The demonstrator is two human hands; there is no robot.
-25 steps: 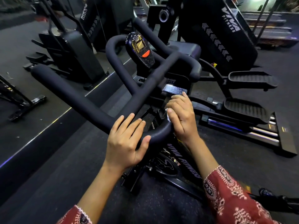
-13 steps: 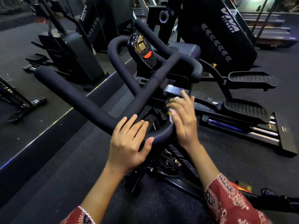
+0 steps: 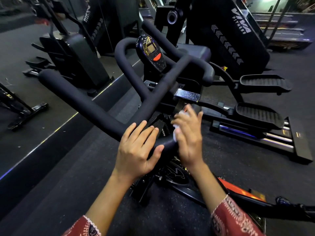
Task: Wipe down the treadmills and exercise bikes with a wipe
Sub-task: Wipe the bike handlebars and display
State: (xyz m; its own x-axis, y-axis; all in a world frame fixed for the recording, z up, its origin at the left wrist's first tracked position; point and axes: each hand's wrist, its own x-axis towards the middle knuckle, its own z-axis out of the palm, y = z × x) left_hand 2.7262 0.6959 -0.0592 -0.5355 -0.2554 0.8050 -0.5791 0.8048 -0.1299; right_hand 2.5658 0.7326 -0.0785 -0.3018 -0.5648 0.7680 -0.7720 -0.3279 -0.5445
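Wipe (image 3: 175,134) looks soft, light and bunchable; my blurred right hand (image 3: 188,138) covers it at the near handlebar (image 3: 95,108) bend, pinching or pressing flat I cannot tell. Left hand (image 3: 136,150) lies spread, bracing.

Lower middle of the frame: left hand (image 3: 136,150) lies on the black handlebar (image 3: 95,106), fingers draped over the top, thumb on the near side. Just right of it, the right hand (image 3: 189,138) is blurry, pressing a white wipe (image 3: 175,135) against the bar's near bend, fingers fairly straight. The console (image 3: 151,53) with a red button sits upper middle. Elliptical pedals (image 3: 259,114) are off to the right, on dark floor (image 3: 51,193).
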